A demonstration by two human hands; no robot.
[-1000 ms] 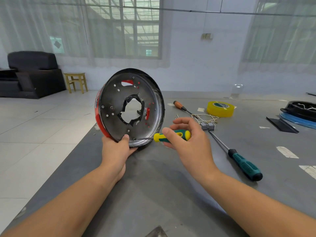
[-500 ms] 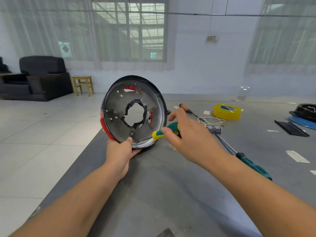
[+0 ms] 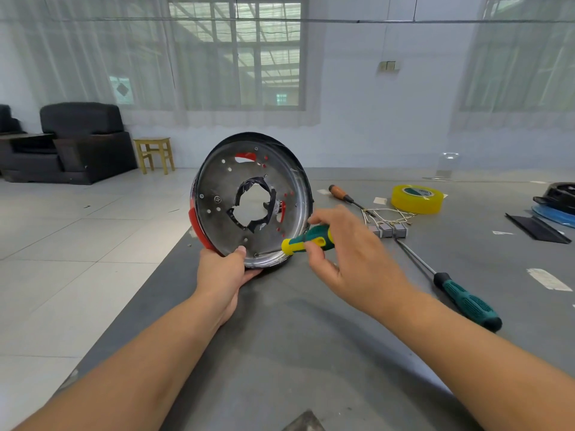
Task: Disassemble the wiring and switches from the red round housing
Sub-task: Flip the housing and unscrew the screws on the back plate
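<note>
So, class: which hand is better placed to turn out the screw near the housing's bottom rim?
The right hand. It already pinches the short screwdriver, whose tip sits at that screw. The left hand is busy gripping the red round housing upright on the table.

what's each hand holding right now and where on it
Left hand grips the red round housing at its bottom rim. Right hand pinches the short screwdriver by its green-and-yellow handle.

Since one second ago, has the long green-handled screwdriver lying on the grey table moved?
No. The long green-handled screwdriver still lies with its tip by the small grey blocks; only the camera shifted.
</note>
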